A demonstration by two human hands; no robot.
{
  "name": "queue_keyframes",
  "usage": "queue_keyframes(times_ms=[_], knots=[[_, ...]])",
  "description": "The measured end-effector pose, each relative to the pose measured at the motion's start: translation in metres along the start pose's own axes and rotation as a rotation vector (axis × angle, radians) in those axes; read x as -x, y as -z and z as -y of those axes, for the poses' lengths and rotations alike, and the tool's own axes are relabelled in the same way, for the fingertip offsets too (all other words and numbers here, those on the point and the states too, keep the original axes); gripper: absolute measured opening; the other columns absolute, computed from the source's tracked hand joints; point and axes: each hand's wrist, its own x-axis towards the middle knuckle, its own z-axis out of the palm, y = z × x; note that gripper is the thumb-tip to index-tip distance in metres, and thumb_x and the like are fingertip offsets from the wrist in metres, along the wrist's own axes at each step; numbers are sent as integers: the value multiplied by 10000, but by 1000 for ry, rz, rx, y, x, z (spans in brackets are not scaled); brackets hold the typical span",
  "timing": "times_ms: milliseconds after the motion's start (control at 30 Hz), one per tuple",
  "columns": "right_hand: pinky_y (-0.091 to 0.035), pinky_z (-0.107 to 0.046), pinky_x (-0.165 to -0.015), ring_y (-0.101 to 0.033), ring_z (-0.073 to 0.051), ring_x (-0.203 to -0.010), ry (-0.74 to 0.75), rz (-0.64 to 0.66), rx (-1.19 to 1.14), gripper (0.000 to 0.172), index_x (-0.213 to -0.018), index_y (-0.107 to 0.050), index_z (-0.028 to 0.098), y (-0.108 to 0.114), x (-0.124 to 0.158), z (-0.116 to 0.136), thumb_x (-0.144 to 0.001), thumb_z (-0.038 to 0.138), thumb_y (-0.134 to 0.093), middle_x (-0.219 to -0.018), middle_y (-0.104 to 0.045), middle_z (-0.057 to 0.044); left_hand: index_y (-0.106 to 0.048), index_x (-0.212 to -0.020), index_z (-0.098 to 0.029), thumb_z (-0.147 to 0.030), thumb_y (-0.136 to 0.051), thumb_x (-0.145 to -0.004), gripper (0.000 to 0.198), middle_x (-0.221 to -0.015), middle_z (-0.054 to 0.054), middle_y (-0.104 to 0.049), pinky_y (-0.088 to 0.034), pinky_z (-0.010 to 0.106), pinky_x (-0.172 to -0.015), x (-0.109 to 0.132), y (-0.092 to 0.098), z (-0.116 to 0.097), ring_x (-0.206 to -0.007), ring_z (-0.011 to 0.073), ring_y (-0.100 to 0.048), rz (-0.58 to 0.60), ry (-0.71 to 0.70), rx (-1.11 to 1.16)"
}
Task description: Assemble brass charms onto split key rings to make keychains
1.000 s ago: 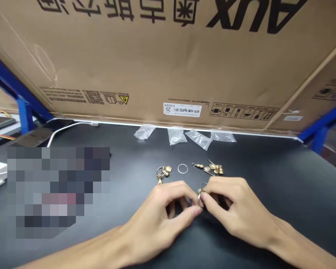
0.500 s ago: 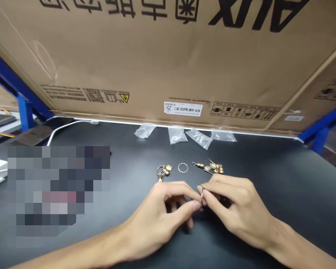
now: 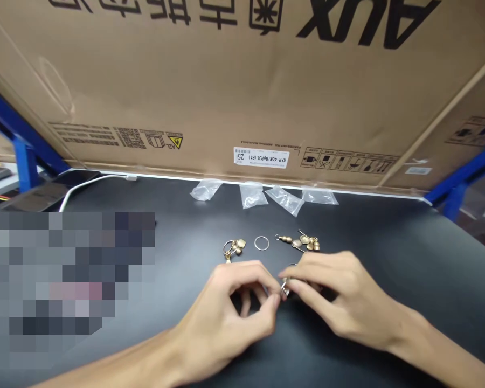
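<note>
My left hand (image 3: 238, 312) pinches with thumb and index finger at a small silvery metal piece (image 3: 284, 289). Its exact kind is too small to make out. From the other side, my right hand (image 3: 339, 296) grips the same piece between its fingertips. Part of a thin ring (image 3: 293, 264) shows just behind the right fingers. Beyond the hands lie a key ring with gold charms (image 3: 235, 247), a plain silver split ring (image 3: 262, 243) and a cluster of gold charms with pins (image 3: 307, 241). A gourd-shaped gold charm (image 3: 285, 238) lies at that cluster's left end.
Several clear plastic bags (image 3: 254, 195) lie along the back of the black table (image 3: 178, 215). A large cardboard box (image 3: 210, 86) stands behind, between blue frame posts (image 3: 448, 194). A white cable (image 3: 84, 185) and a pixelated area are at the left.
Both hands have shifted slightly left, and the silvery piece between the fingertips shows more. My left thumb and index finger have closed into a rounder pinch. The view has moved slightly.
</note>
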Motion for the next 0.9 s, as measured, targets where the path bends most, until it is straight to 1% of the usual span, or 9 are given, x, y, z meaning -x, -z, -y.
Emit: queue_keyframes(times_ms=[67, 167, 200, 267, 367, 500, 600, 733, 900], knots=[[-452, -250, -614, -584, -112, -592, -74, -35, 64, 195, -1043, -711, 208, 14, -2, -9, -945, 303, -571, -810, -712, -6, -642, -746, -181, -138, -559, -817, 118, -670, -25, -634, -407, 170, -513, 0, 1, 1, -552, 80, -526, -20, -49, -67], [-451, -268, -610, -631, -152, -661, -286, -89, 236, 268, -840, -733, 227, 44, -3, -31, -949, 379, -542, -820, -739, -15, -634, -799, -198, -151, -539, -845, 116, -722, -18, -640, -423, 172, -535, -1, 2, 5, -595, 90, -535, -14, -110, -159], [-454, -278, -610, -645, -169, -681, -345, -40, 284, 277, -845, -740, 235, 54, -2, -40, -937, 414, -549, -836, -746, -18, -630, -815, -202, -156, -533, -852, 114, -748, -12, -645, -430, 175, -542, -1, 2, 7, -611, 95, -539, -7, -124, -186], [-451, -279, -580, -645, -173, -636, -450, 136, 302, 270, -883, -747, 258, 70, 1, -55, -915, 452, -561, -781, -741, -2, -619, -835, -206, -156, -518, -861, 115, -788, -3, -647, -436, 181, -551, -1, 2, 9, -630, 101, -540, 5, -148, -237], [-471, -266, -594, -658, -172, -650, -506, 379, 170, 242, -984, -731, 267, 79, 6, -68, -872, 450, -618, -757, -729, 10, -607, -834, -204, -140, -514, -852, 114, -819, 10, -636, -435, 181, -542, -1, 1, 12, -635, 102, -535, 5, -202, -264], [-471, -265, -628, -642, -165, -698, -480, 431, 113, 207, -929, -720, 272, 72, 6, -66, -839, 452, -669, -816, -727, 18, -598, -839, -207, -132, -498, -864, 128, -852, 16, -618, -434, 176, -526, -1, 0, 12, -656, 102, -535, -7, -237, -261], [-460, -269, -637, -633, -165, -713, -408, 416, 136, 168, -867, -721, 273, 65, 3, -60, -851, 427, -658, -832, -720, 17, -587, -838, -213, -123, -502, -860, 125, -857, 4, -606, -436, 174, -527, -2, 0, 12, -654, 96, -530, -14, -237, -270], [-451, -275, -659, -642, -164, -746, -300, 366, 233, 167, -887, -719, 274, 59, 0, -51, -907, 375, -586, -924, -723, 5, -578, -835, -212, -118, -509, -857, 119, -863, 2, -606, -436, 168, -526, 0, 0, 13, -677, 96, -548, -18, -252, -280], [-439, -281, -649, -636, -169, -698, -245, 327, 353, 168, -906, -700, 276, 50, 0, -41, -927, 293, -535, -875, -721, 8, -592, -854, -215, -121, -510, -858, 125, -864, 4, -607, -447, 167, -542, 2, 0, 13, -717, 103, -579, -16, -263, -306]])
